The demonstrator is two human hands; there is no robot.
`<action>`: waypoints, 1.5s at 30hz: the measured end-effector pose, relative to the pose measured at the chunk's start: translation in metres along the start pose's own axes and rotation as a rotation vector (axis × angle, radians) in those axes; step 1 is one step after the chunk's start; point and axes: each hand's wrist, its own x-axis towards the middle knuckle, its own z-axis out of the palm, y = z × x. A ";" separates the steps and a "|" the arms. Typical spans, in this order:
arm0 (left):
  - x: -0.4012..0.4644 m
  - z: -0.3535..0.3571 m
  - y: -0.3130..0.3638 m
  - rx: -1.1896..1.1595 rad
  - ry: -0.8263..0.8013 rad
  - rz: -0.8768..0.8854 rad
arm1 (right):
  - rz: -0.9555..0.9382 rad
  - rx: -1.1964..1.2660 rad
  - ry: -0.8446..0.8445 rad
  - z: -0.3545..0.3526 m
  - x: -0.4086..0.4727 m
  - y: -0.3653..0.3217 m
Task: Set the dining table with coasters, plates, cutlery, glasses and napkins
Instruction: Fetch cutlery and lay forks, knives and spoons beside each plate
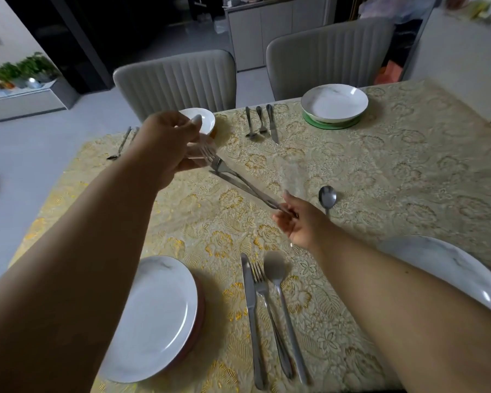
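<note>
Cutlery step under way. Our right hand (298, 222) pinched the handles of a fork (219, 163) and knife (233, 181), tines reaching toward our left hand (167, 143), which gripped a glass (199, 150) (blurred). Next, we judged: lay the pair beside the spoon (327, 197), just right of the pinch.

Table count: plates, cutlery, chairs

We count four white round plates (153, 316) (448, 268) (334, 102) (201, 120); three steel knives (251, 316) (272, 123) (238, 184); three steel forks (267, 304) (262, 120) (219, 163); three steel spoons (281, 293) (327, 197) (249, 121); two grey ribbed chairs (179, 80) (329, 55). Cutlery at the far left edge is too blurred to sort.
</note>
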 end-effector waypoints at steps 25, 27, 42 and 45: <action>-0.020 0.020 0.012 -0.024 -0.064 0.239 | -0.027 0.312 -0.046 0.008 0.006 0.008; -0.022 0.021 0.016 0.022 -0.041 0.276 | -0.033 0.332 -0.044 0.009 0.008 0.007; -0.033 0.020 0.048 0.130 0.109 0.563 | 0.043 0.302 0.008 0.014 0.016 0.017; -0.021 0.002 0.041 0.124 0.199 0.500 | 0.017 0.280 0.070 0.007 0.016 0.011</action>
